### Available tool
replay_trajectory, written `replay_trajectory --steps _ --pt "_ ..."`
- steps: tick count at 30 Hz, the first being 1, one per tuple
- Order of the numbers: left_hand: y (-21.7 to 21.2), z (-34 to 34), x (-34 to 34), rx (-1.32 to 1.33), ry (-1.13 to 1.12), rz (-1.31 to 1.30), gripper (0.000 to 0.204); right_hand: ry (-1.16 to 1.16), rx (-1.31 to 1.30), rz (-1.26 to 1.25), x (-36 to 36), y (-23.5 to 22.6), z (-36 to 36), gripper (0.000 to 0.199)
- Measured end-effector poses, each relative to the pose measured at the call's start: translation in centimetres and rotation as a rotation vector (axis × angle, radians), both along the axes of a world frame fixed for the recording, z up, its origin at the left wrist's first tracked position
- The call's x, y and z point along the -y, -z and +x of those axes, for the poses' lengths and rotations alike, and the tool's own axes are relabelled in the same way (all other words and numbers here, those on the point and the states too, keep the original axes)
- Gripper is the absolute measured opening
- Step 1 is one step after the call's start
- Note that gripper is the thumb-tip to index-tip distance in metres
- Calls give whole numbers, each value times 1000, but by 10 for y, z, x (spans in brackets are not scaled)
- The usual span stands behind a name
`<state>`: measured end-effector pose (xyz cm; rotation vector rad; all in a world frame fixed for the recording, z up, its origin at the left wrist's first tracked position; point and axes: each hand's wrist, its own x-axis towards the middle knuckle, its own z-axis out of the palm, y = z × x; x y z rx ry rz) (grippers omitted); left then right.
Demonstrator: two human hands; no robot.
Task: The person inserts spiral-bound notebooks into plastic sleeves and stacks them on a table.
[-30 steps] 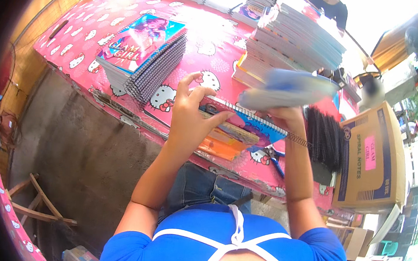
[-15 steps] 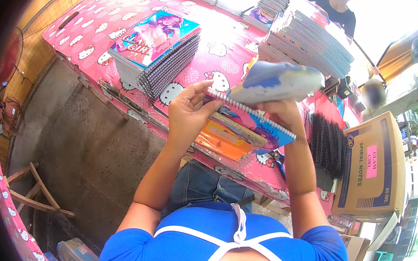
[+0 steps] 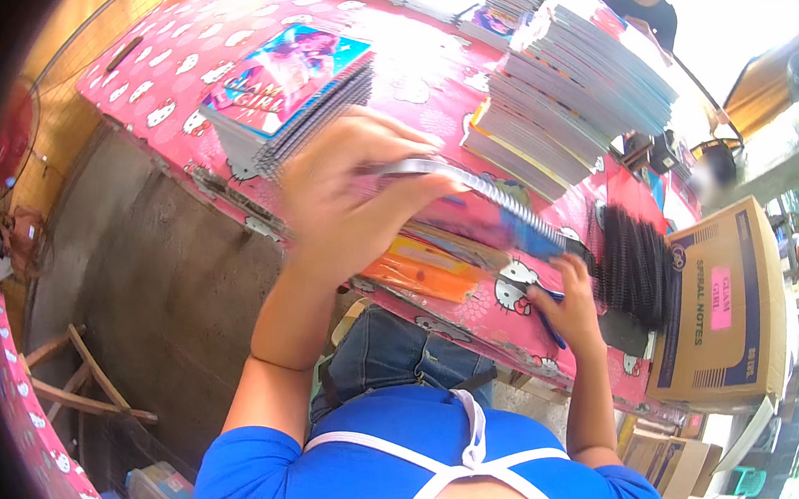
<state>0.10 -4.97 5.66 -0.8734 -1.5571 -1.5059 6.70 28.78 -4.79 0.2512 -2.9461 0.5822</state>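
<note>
A spiral notebook (image 3: 525,230) with a pink and blue cover is tilted above the near table edge, its coil uppermost. My left hand (image 3: 353,184), blurred by motion, is closed on the notebook's left end, thumb along the coil. At the other end, my right hand (image 3: 573,307) has its thumb and fingers around blue-handled pliers (image 3: 549,327), close to the tabletop. The fingertips come near the coil's end; whether they touch it I cannot tell. Under the notebook lies an orange plastic-wrapped pack (image 3: 421,272).
A stack of spiral notebooks (image 3: 286,83) stands left on the pink patterned tablecloth (image 3: 162,86). A tall, leaning stack of notebooks (image 3: 565,93) rises behind. Black coils (image 3: 630,270) lie to the right, beside a cardboard box (image 3: 727,307). Across the table is another person (image 3: 639,9).
My right hand has come out from behind the notebook and down to the pliers. The grey and blue piece above the notebook is gone from view. My left hand still holds the notebook.
</note>
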Motion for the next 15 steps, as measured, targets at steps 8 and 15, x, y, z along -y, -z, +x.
replay_trajectory --steps 8,15 --pt "15 49 -37 -3 -20 -433 31 190 -37 -196 7 11 53 41" --pt "74 47 -62 212 -10 -236 29 -191 -257 -488 83 -56 44 38"
